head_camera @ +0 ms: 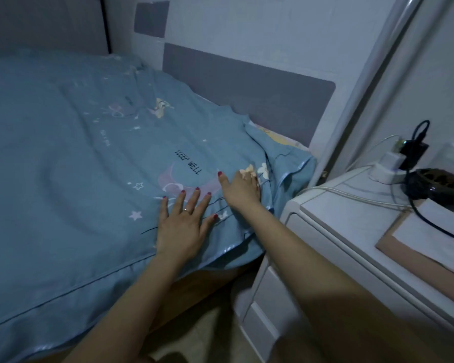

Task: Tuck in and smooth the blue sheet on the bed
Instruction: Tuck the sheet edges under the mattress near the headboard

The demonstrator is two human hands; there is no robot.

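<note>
Beside the nightstand [325,231]: blue sheet [63,153] spread over the bed, mostly flat. Left hand [181,226] pressed flat, fingers splayed, gripping nothing. Right hand [240,188] laid on bunched corner nearest the nightstand, fingers partly hidden in the fold, grip unclear. Probably past halfway; corner rumpled, edge hanging untucked toward the nightstand.

Blue sheet [71,153], left of frame: soft matt cloth, shiny trim on edge. Headboard [247,93], upper middle: grey matt fabric. Nightstand [333,231], right: smooth white.
</note>
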